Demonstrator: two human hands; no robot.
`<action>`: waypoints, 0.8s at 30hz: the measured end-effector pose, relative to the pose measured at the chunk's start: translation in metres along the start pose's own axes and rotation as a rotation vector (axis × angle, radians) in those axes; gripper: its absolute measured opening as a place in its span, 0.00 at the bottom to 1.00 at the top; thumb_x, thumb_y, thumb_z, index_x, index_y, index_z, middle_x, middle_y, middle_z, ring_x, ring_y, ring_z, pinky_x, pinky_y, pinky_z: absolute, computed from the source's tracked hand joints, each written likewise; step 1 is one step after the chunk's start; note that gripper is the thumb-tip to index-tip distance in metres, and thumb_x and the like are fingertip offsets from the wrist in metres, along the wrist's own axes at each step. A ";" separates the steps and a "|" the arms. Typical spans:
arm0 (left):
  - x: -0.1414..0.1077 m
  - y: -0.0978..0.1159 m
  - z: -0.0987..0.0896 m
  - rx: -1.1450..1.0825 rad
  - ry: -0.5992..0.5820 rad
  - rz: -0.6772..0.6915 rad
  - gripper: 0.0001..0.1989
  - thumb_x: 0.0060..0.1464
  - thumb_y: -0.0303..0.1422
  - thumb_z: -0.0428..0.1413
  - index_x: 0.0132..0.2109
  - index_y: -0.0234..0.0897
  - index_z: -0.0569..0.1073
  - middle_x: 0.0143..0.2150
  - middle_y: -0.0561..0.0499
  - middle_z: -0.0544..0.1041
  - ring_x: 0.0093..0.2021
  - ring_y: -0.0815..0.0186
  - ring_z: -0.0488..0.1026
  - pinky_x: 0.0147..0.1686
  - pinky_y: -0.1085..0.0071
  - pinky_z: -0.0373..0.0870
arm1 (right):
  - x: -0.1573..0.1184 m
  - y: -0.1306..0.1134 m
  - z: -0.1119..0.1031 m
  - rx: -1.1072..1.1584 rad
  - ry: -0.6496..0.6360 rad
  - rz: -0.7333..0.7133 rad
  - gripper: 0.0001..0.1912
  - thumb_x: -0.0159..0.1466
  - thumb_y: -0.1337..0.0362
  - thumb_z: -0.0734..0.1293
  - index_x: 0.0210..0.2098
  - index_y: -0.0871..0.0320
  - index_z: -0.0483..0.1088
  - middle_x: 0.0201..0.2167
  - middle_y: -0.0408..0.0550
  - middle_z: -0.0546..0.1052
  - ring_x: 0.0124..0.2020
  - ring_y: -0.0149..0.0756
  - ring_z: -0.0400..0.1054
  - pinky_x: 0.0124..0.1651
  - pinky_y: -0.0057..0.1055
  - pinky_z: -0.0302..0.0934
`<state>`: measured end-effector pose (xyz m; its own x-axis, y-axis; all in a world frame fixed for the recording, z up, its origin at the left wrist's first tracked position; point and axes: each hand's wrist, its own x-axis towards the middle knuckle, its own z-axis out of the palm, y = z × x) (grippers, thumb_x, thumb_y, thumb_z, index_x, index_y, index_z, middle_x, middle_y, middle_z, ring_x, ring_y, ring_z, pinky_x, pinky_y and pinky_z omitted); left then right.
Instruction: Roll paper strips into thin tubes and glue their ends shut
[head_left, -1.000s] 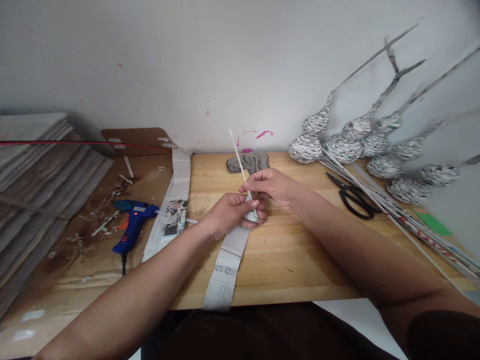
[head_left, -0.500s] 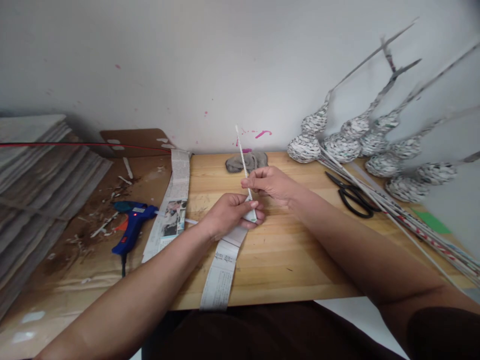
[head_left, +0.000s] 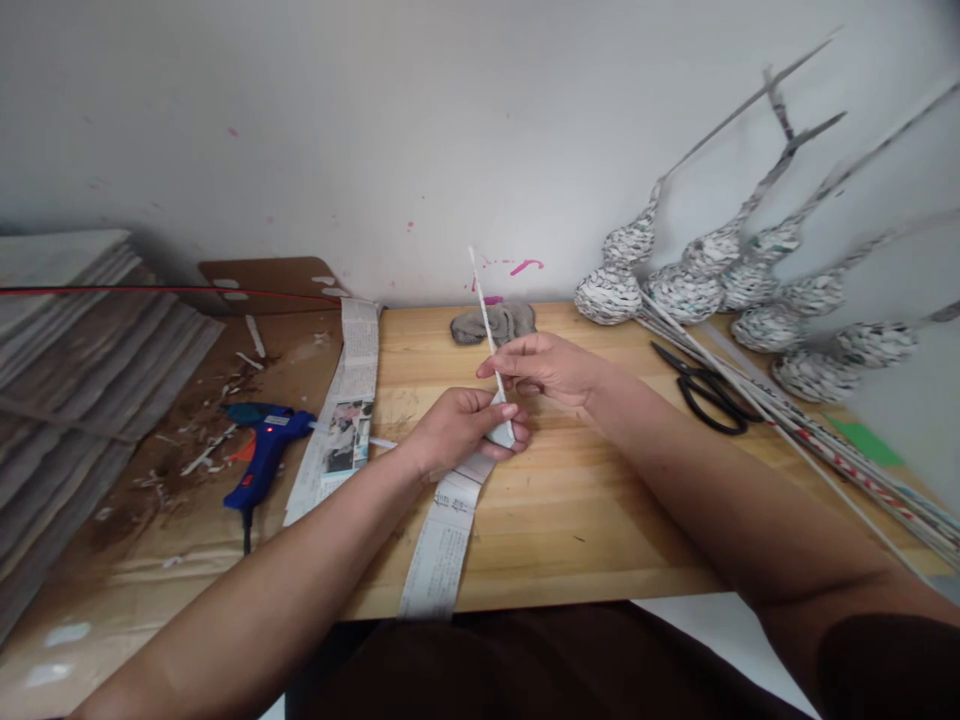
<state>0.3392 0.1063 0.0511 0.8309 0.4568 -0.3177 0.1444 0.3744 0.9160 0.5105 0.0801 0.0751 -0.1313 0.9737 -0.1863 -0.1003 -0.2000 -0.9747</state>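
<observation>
A newspaper strip (head_left: 437,555) runs from my left hand (head_left: 459,430) down over the front edge of the wooden table. The upper end of that strip is wound into a thin paper tube (head_left: 482,303), which slants upward and away from me. My left thumb and fingers close on the strip where it meets the tube. Just above, my right hand (head_left: 551,365) pinches the tube between thumb and fingers. Behind the tube a grey cloth (head_left: 514,322) lies bunched at the wall.
A blue hot glue gun (head_left: 264,460) lies on cardboard at left, beside stacked newspaper strips (head_left: 352,360) and a tall paper stack (head_left: 75,370). Black scissors (head_left: 709,400), a bundle of paper tubes (head_left: 817,440) and several woven paper gourds (head_left: 611,297) are at right.
My right-hand fingers have shifted slightly on the tube, and the tube's tip has moved a little to the left. My left hand stays almost in place.
</observation>
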 end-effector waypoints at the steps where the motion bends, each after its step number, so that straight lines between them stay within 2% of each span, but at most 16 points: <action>1: 0.000 0.000 0.000 0.002 0.000 -0.006 0.14 0.53 0.39 0.59 0.38 0.30 0.77 0.33 0.46 0.78 0.34 0.65 0.76 0.34 0.68 0.73 | 0.000 0.000 0.001 0.001 0.034 -0.002 0.17 0.50 0.55 0.75 0.31 0.64 0.75 0.19 0.40 0.66 0.19 0.22 0.54 0.18 0.23 0.40; 4: 0.001 -0.001 0.000 0.017 -0.002 -0.012 0.14 0.53 0.39 0.59 0.38 0.30 0.77 0.33 0.45 0.78 0.34 0.66 0.76 0.34 0.69 0.73 | 0.000 -0.001 0.003 0.012 0.171 -0.021 0.17 0.45 0.57 0.78 0.23 0.63 0.71 0.18 0.38 0.64 0.18 0.20 0.50 0.17 0.23 0.37; 5: 0.001 -0.001 0.000 0.023 0.001 -0.010 0.14 0.53 0.39 0.59 0.37 0.30 0.77 0.33 0.45 0.78 0.34 0.66 0.76 0.34 0.69 0.72 | 0.000 -0.002 0.003 0.011 0.170 -0.027 0.17 0.46 0.57 0.77 0.24 0.63 0.72 0.18 0.38 0.64 0.18 0.21 0.51 0.17 0.23 0.37; 9: 0.000 -0.001 0.000 0.036 0.016 -0.012 0.13 0.54 0.39 0.59 0.38 0.30 0.77 0.32 0.46 0.78 0.34 0.65 0.76 0.34 0.69 0.73 | 0.000 -0.002 -0.001 -0.033 0.005 -0.031 0.18 0.52 0.53 0.74 0.33 0.63 0.76 0.21 0.42 0.68 0.21 0.23 0.56 0.19 0.23 0.41; 10: 0.000 -0.001 0.000 0.040 0.015 -0.014 0.13 0.54 0.39 0.59 0.38 0.30 0.77 0.33 0.46 0.78 0.35 0.65 0.76 0.35 0.69 0.73 | 0.000 -0.002 -0.001 -0.036 0.006 -0.029 0.18 0.52 0.54 0.74 0.32 0.64 0.76 0.21 0.41 0.68 0.20 0.22 0.55 0.18 0.23 0.41; 14: -0.001 0.000 0.000 0.067 0.002 -0.005 0.14 0.54 0.40 0.59 0.37 0.30 0.77 0.34 0.45 0.78 0.36 0.65 0.77 0.36 0.68 0.74 | 0.000 -0.002 -0.001 0.000 0.161 -0.064 0.16 0.47 0.58 0.77 0.23 0.62 0.71 0.17 0.37 0.62 0.18 0.20 0.50 0.18 0.23 0.38; 16: -0.001 0.000 0.001 0.064 0.011 -0.007 0.14 0.54 0.40 0.59 0.37 0.30 0.77 0.33 0.46 0.78 0.35 0.65 0.76 0.35 0.69 0.74 | 0.000 -0.002 -0.001 -0.005 0.121 -0.067 0.16 0.50 0.56 0.76 0.27 0.62 0.73 0.18 0.38 0.64 0.20 0.22 0.53 0.18 0.23 0.40; 18: -0.002 0.000 0.002 0.050 0.017 -0.016 0.15 0.54 0.40 0.59 0.38 0.30 0.77 0.33 0.46 0.78 0.35 0.65 0.76 0.34 0.70 0.74 | -0.001 -0.003 -0.002 -0.027 0.021 -0.043 0.17 0.53 0.54 0.74 0.33 0.63 0.76 0.21 0.41 0.67 0.22 0.23 0.57 0.19 0.22 0.42; 20: -0.001 0.000 0.002 0.040 0.005 -0.017 0.15 0.53 0.40 0.59 0.38 0.30 0.77 0.33 0.46 0.78 0.34 0.65 0.76 0.34 0.70 0.73 | -0.001 -0.002 -0.003 -0.038 -0.016 -0.019 0.17 0.53 0.54 0.74 0.33 0.64 0.76 0.21 0.42 0.68 0.21 0.22 0.56 0.18 0.22 0.41; 24: -0.001 0.000 0.002 0.053 -0.017 0.005 0.15 0.53 0.41 0.59 0.38 0.30 0.77 0.34 0.45 0.78 0.35 0.65 0.76 0.34 0.70 0.73 | 0.000 -0.001 -0.003 0.019 0.116 -0.034 0.16 0.48 0.57 0.77 0.24 0.62 0.71 0.17 0.37 0.63 0.18 0.20 0.50 0.18 0.23 0.37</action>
<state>0.3392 0.1044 0.0514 0.8408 0.4442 -0.3095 0.1684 0.3287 0.9293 0.5138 0.0803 0.0762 -0.0124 0.9858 -0.1674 -0.1219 -0.1676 -0.9783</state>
